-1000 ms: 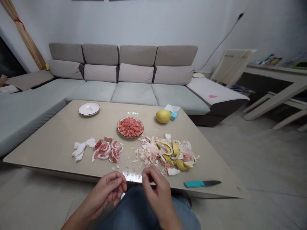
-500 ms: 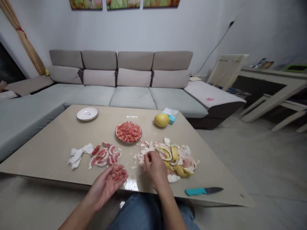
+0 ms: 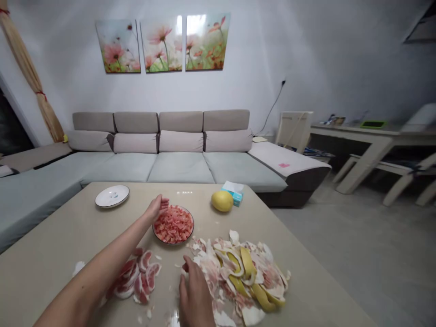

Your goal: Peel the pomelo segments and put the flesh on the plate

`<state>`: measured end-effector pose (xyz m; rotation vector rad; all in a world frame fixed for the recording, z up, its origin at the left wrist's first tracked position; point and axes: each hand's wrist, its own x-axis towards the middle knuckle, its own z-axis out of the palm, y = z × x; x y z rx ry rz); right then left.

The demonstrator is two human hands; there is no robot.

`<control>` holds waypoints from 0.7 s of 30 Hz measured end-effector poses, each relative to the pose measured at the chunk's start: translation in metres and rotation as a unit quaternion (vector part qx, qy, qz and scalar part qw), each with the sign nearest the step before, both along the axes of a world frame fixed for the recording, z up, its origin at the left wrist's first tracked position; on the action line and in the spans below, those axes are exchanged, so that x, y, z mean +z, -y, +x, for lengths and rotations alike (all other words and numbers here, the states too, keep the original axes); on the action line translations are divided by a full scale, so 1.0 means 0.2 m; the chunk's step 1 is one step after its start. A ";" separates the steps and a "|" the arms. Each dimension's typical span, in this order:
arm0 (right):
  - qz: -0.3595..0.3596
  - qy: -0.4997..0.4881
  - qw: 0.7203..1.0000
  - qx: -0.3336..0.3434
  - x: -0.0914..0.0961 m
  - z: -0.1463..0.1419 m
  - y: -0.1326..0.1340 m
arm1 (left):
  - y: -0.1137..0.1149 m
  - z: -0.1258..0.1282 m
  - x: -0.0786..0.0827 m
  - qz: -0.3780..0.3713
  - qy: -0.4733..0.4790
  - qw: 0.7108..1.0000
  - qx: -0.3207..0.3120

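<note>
I had the left grip (image 3: 157, 209) at the far-left edge of the plate (image 3: 173, 244) of red pulp (image 3: 175, 225) on the desk (image 3: 68, 236), fingers extended, palm contents hidden. My right grip (image 3: 196, 293) was loosely bent beside the peel heap (image 3: 250, 263); I couldn't tell whether it held anything.

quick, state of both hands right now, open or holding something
Left hand: open, fingers extended beside the red pulp; palm contents hidden.
Right hand: fingers curled near the peels; cannot tell if holding anything.
</note>
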<state>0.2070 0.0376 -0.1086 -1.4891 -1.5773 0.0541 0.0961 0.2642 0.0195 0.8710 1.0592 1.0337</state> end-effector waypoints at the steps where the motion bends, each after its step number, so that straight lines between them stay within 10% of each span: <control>1: 0.004 -0.004 1.000 -0.002 -0.01 0.00 0.00 | -0.04 0.04 -0.02 0.005 -0.027 1.000 -0.011; 11: 0.010 -0.039 0.999 -0.027 -0.03 -0.01 -0.05 | -0.20 0.21 -0.17 0.114 -0.282 0.942 -0.141; 21: -0.084 0.037 0.996 0.006 0.06 -0.03 0.00 | -0.12 0.01 -0.18 0.275 -0.506 0.776 -0.257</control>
